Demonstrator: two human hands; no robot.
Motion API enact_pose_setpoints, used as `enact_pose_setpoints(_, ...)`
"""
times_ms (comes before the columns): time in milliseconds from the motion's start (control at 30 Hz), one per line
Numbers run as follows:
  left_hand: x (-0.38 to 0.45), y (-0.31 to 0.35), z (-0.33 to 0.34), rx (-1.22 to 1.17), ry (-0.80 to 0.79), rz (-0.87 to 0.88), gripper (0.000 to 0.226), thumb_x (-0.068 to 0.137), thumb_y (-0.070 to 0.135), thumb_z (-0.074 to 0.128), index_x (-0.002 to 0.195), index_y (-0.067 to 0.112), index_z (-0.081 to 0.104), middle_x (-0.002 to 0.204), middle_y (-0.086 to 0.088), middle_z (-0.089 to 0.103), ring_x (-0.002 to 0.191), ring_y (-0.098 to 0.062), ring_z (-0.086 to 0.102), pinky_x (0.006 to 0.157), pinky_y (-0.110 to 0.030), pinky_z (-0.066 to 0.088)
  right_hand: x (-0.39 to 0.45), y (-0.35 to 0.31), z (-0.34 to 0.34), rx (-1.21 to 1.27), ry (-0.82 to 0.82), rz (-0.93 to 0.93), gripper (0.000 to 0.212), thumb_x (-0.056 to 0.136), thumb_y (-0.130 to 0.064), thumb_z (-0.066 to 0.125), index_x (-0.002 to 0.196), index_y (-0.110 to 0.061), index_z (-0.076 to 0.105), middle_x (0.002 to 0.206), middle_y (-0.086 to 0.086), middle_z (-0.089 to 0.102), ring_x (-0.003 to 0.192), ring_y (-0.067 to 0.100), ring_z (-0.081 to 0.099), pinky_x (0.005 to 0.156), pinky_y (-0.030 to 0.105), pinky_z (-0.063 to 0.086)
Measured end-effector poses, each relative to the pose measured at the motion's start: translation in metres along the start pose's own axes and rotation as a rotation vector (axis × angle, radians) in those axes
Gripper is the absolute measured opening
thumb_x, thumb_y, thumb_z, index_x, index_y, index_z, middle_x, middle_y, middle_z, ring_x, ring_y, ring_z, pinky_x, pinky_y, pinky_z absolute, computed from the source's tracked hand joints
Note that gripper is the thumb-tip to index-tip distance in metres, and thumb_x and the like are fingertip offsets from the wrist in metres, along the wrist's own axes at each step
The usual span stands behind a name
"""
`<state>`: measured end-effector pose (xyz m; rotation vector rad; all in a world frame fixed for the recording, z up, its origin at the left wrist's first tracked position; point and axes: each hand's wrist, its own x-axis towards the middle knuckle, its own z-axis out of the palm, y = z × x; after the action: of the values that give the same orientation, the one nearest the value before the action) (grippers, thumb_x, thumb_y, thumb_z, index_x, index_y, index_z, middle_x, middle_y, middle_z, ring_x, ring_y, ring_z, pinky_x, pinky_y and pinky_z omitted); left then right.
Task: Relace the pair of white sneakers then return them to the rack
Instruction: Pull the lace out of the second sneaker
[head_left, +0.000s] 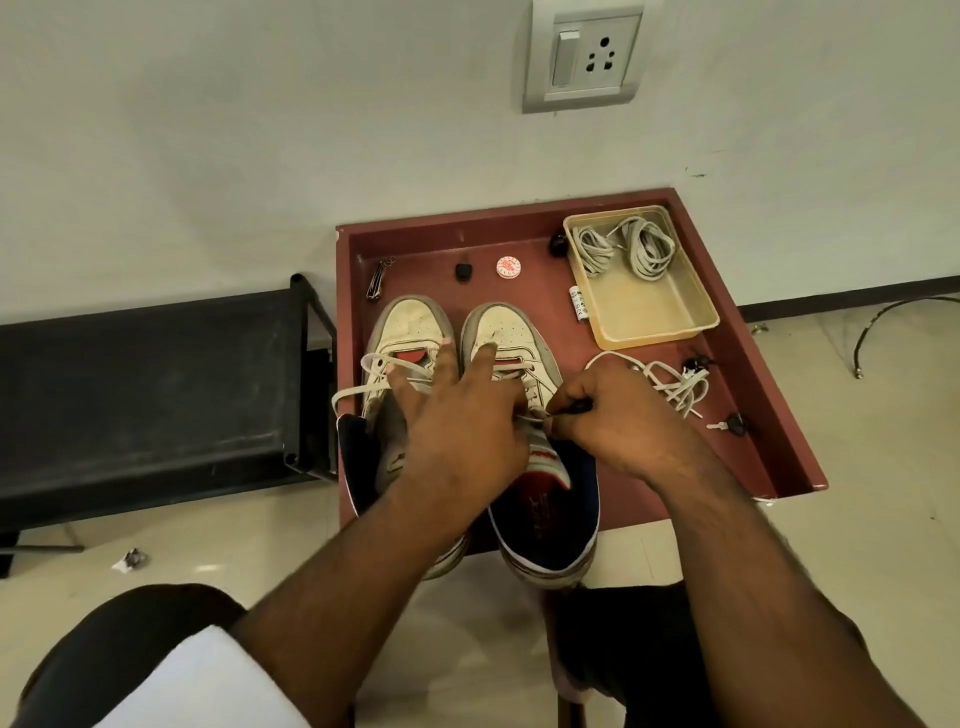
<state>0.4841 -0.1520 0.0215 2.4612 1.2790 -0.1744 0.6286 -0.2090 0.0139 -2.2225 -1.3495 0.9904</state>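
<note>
White lace (536, 414) pinched by right hand (618, 423); left hand (457, 415) fingers spread, resting across sneakers (511, 343).

My two sneakers (457, 395) sit side by side on the tray (769, 415); a box (660, 317) of laces (623, 247) lies far right, the rack (150, 384) left.

A red-brown table (769, 415) with a raised rim is set against the wall. On it are placed two white sneakers (498, 332) side by side, a beige tray (670, 325) of coiled laces, a loose lace (675, 384), a round red-and-white cap (508, 267) and keys (727, 425).
</note>
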Motion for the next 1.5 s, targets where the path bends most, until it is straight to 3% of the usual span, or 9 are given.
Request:
enact_pose_setpoints(200, 0.000, -0.001, -0.011, -0.082, 0.174, -0.043, 0.015, 0.094, 0.031, 0.060, 0.105, 0.035, 0.070, 0.153, 0.015, 0.036, 0.149, -0.019, 0.016, 0.112, -0.065, -0.011, 0.000, 0.002, 0.000, 0.015, 0.104, 0.127, 0.025, 0.074, -0.037, 0.082, 0.064, -0.018, 0.069, 0.054, -0.005, 0.059, 0.047, 0.004, 0.054, 0.045, 0.018, 0.035)
enact_pose_setpoints(300, 0.010, -0.032, -0.027, -0.208, 0.418, -0.173, 0.012, 0.092, 0.026, 0.064, 0.102, 0.033, 0.067, 0.141, 0.011, 0.051, 0.140, -0.018, 0.036, 0.115, -0.066, -0.005, 0.000, 0.001, 0.002, 0.024, 0.080, 0.116, 0.013, 0.078, -0.029, 0.080, 0.075, -0.017, 0.075, 0.060, -0.005, 0.061, 0.054, 0.005, 0.056, 0.048, 0.018, 0.035)
enact_pose_setpoints(367, 0.015, -0.058, -0.038, -0.206, 0.449, -0.313, 0.062, 0.090, 0.029, 0.064, 0.146, 0.031, 0.037, 0.164, -0.005, 0.014, 0.151, -0.030, 0.012, 0.113, -0.067, -0.007, 0.000, -0.001, 0.006, 0.024, 0.101, 0.088, 0.009, 0.077, -0.025, 0.080, 0.082, -0.023, 0.073, 0.074, -0.004, 0.066, 0.069, 0.010, 0.063, 0.059, 0.020, 0.042)
enact_pose_setpoints(433, 0.009, -0.067, -0.043, -0.272, 0.422, -0.384, 0.096, 0.088, 0.038, 0.067, 0.156, 0.034, 0.000, 0.164, -0.006, -0.016, 0.150, -0.035, -0.010, 0.111, -0.068, -0.009, 0.000, -0.005, 0.010, 0.016, 0.113, 0.017, 0.019, 0.076, -0.021, 0.079, 0.091, -0.030, 0.070, 0.090, -0.006, 0.065, 0.084, 0.011, 0.062, 0.072, 0.023, 0.046)
enact_pose_setpoints(567, -0.023, -0.035, -0.023, -0.265, 0.281, -0.177, 0.038, 0.088, 0.054, 0.059, 0.125, 0.045, 0.057, 0.165, 0.009, 0.001, 0.151, -0.020, -0.014, 0.109, -0.059, -0.019, -0.001, -0.016, 0.020, -0.147, 0.066, -0.149, 0.029, 0.078, -0.018, 0.077, 0.104, -0.029, 0.070, 0.115, -0.007, 0.055, 0.107, 0.012, 0.051, 0.093, 0.029, 0.044)
enact_pose_setpoints(667, -0.032, -0.021, -0.008, -0.145, 0.191, -0.055, 0.025, 0.091, 0.054, 0.054, 0.105, 0.039, 0.070, 0.164, 0.009, 0.007, 0.149, -0.017, -0.018, 0.110, -0.059, -0.021, 0.001, -0.021, 0.026, -0.254, 0.116, -0.159, 0.022, 0.080, -0.026, 0.075, 0.101, -0.029, 0.070, 0.121, -0.009, 0.052, 0.114, 0.016, 0.048, 0.097, 0.035, 0.044)
enact_pose_setpoints(1200, -0.022, -0.022, -0.019, 0.013, 0.120, 0.041, 0.028, 0.087, 0.054, 0.056, 0.084, 0.031, 0.072, 0.164, 0.013, 0.008, 0.150, -0.022, -0.017, 0.108, -0.061, -0.025, -0.001, -0.028, 0.030, -0.403, 0.178, -0.127, 0.026, 0.085, -0.031, 0.069, 0.111, -0.029, 0.066, 0.145, -0.010, 0.041, 0.126, 0.020, 0.040, 0.103, 0.041, 0.038)
enact_pose_setpoints(1400, -0.021, -0.017, -0.015, 0.084, 0.102, -0.026, 0.031, 0.092, 0.050, 0.043, 0.100, 0.032, 0.067, 0.164, 0.008, 0.009, 0.151, -0.026, -0.014, 0.110, -0.066, -0.018, 0.003, -0.016, 0.022, -0.064, 0.388, -0.030, 0.013, 0.083, -0.014, 0.064, 0.074, -0.022, 0.060, 0.088, -0.007, 0.061, 0.084, 0.015, 0.058, 0.071, 0.028, 0.043)
enact_pose_setpoints(1500, -0.020, -0.017, -0.016, 0.089, 0.076, -0.041, 0.032, 0.092, 0.052, 0.042, 0.102, 0.033, 0.066, 0.165, 0.007, 0.009, 0.151, -0.027, -0.014, 0.110, -0.068, -0.016, 0.005, -0.007, 0.013, 0.152, 0.469, 0.048, 0.017, 0.081, -0.010, 0.065, 0.094, -0.022, 0.064, 0.097, -0.003, 0.064, 0.085, 0.017, 0.061, 0.075, 0.030, 0.049)
